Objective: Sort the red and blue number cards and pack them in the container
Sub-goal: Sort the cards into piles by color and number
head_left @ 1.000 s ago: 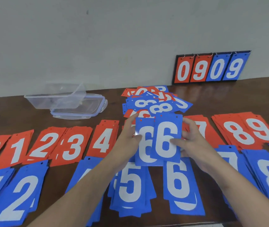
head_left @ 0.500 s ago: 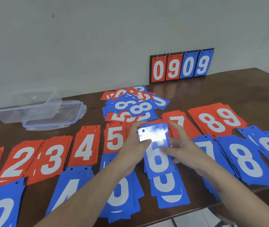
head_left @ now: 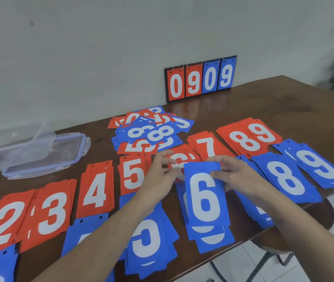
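The right hand [head_left: 241,178] pinches the top edge of a blue 6 card [head_left: 205,194], thumb on its face, holding it over the blue 6 stack [head_left: 211,237] near the table's front edge. The left hand [head_left: 158,174] sits just left of that card, fingers curled at its upper corner (whether it grips the blue card or the red 6 card [head_left: 179,157] behind, I cannot tell). The clear container [head_left: 9,151] rests on its lid [head_left: 60,153] far off to the left, well apart from both hands.
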A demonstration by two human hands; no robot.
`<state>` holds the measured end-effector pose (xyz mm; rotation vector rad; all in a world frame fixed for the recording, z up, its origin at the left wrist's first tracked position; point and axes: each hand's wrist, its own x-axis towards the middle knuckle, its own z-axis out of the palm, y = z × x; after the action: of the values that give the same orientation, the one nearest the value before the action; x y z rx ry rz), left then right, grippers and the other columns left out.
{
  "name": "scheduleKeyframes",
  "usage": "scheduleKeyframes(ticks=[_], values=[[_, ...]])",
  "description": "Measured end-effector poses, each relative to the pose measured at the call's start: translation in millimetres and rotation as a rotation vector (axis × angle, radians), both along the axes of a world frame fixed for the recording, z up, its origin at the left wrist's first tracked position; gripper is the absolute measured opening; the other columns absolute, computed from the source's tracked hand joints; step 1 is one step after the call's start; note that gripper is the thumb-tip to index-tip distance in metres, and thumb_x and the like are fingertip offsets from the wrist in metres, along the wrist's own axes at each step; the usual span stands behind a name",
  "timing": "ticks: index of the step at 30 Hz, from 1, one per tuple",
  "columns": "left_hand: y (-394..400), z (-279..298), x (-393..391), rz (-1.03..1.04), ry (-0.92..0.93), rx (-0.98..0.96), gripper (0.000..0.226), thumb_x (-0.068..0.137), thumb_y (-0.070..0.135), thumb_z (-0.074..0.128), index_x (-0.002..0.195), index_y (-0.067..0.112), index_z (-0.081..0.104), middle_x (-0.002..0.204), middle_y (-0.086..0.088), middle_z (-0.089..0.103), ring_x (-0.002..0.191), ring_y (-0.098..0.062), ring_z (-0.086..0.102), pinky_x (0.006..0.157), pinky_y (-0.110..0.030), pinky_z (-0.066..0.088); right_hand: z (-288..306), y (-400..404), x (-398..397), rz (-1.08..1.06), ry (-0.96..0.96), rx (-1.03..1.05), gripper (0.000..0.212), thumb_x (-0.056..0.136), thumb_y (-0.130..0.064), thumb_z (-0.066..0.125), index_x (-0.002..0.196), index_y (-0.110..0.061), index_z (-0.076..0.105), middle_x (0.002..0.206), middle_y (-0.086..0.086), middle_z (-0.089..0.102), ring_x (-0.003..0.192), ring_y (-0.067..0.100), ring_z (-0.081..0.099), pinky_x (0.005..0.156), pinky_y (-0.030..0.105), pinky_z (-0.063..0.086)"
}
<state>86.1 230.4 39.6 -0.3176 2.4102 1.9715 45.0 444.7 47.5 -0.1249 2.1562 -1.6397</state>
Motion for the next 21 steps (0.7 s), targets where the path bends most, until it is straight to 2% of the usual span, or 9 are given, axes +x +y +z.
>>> scheduleKeyframes(ticks=[4,6,8,10,12,16,18,21], values=[[-11.3,-2.3,-4.7,-0.005,0.005,-0.045,0.034,0.099,0.022,0.061,0.121,0.044,0.047,0.118,0.018,0.058,0.109,-0.005,0.059,0.088,-0.028,0.056,-19.5,-0.8,8.4,0.138,0.148,0.367,0.017,0.098,-0.024,0.064,0.110,-0.034,0.060,0.103,-0.015,0.068,0.091,0.007,0.068,0.068,0.020,0.057],[-15.2,-4.1,-6.6,-0.011,0.007,-0.074,0.031,0.099,0.023,0.062,0.121,0.042,0.049,0.119,0.017,0.059,0.109,-0.005,0.059,0.086,-0.026,0.056,-29.3,-3.8,11.3,0.117,0.295,0.552,0.025,0.095,-0.027,0.067,0.115,-0.040,0.059,0.109,-0.020,0.058,0.106,0.007,0.057,0.080,0.019,0.051],[-19.9,-5.5,-8.0,-0.013,0.015,-0.094,0.028,0.100,0.023,0.061,0.120,0.040,0.051,0.120,0.014,0.060,0.110,-0.006,0.060,0.087,-0.027,0.056,-32.6,-6.3,12.1,0.094,0.421,0.651,0.034,0.091,-0.029,0.071,0.122,-0.039,0.061,0.116,-0.021,0.049,0.118,0.009,0.043,0.096,0.024,0.044],[-25.0,-4.0,-8.8,-0.008,0.022,-0.094,0.025,0.100,0.021,0.059,0.119,0.037,0.054,0.119,0.013,0.060,0.110,-0.007,0.060,0.081,-0.023,0.054,-31.9,-8.2,9.4,0.082,0.458,0.661,0.038,0.090,-0.031,0.072,0.124,-0.038,0.059,0.118,-0.021,0.046,0.119,0.008,0.039,0.099,0.026,0.041],[-31.4,-3.3,-11.3,0.000,0.027,-0.097,0.024,0.101,0.019,0.058,0.118,0.036,0.055,0.118,0.013,0.059,0.109,-0.007,0.060,0.075,-0.019,0.050,-31.0,-9.4,2.5,0.064,0.474,0.618,0.033,0.090,-0.032,0.071,0.121,-0.039,0.060,0.114,-0.019,0.054,0.115,0.009,0.043,0.093,0.024,0.042],[-46.8,-3.7,-20.9,0.038,0.040,-0.158,0.023,0.102,0.016,0.055,0.118,0.032,0.058,0.116,0.014,0.058,0.104,0.000,0.058,0.063,-0.007,0.044,-24.8,-16.1,-20.0,0.057,0.483,0.514,0.019,0.092,-0.034,0.069,0.103,-0.046,0.059,0.102,-0.018,0.065,0.107,0.009,0.055,0.088,0.033,0.054],[-56.5,-5.0,-27.8,0.068,0.054,-0.195,0.023,0.102,0.014,0.055,0.118,0.029,0.059,0.115,0.013,0.059,0.096,0.001,0.059,0.059,-0.006,0.043,-20.0,-21.6,-34.2,0.075,0.503,0.498,0.018,0.093,-0.035,0.068,0.098,-0.049,0.058,0.104,-0.020,0.064,0.103,0.007,0.056,0.082,0.028,0.053],[-71.9,-6.0,-39.1,0.147,0.053,-0.253,0.023,0.101,0.012,0.054,0.117,0.027,0.060,0.114,0.010,0.060,0.080,-0.004,0.058,0.049,-0.008,0.042,-13.0,-32.1,-56.7,0.125,0.533,0.510,0.012,0.095,-0.033,0.066,0.103,-0.042,0.063,0.103,-0.022,0.062,0.096,0.003,0.056,0.072,0.016,0.044]])
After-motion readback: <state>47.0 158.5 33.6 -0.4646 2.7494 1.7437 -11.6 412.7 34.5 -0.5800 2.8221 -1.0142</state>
